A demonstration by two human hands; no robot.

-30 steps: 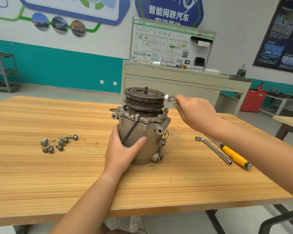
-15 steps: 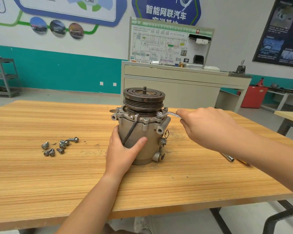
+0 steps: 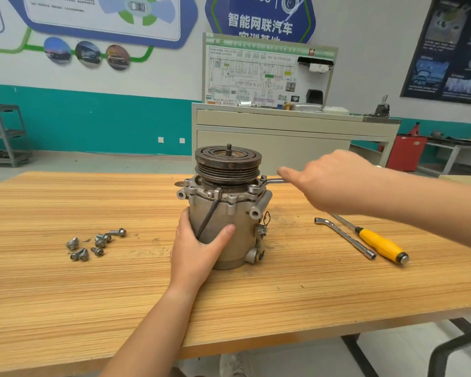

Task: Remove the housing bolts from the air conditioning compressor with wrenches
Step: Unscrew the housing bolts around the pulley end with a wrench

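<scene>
Wooden desk [image 3: 65, 295] carries the compressor [image 3: 239, 240]; your left hand [image 3: 196, 251] grips its body, fingers curled; your right hand [image 3: 335, 183] clutches the wrench [image 3: 273, 181] set on a flange bolt [image 3: 263, 177].

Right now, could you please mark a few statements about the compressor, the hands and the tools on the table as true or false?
1. The compressor stands upright on the table, pulley on top. True.
2. The left hand lies flat on the table. False: it grips the compressor's body.
3. The loose bolts lie right of the compressor. False: they lie to its left.
4. The right hand holds a wrench at the compressor's upper flange. True.
5. The yellow-handled screwdriver lies on the table, touched by neither hand. True.
</scene>
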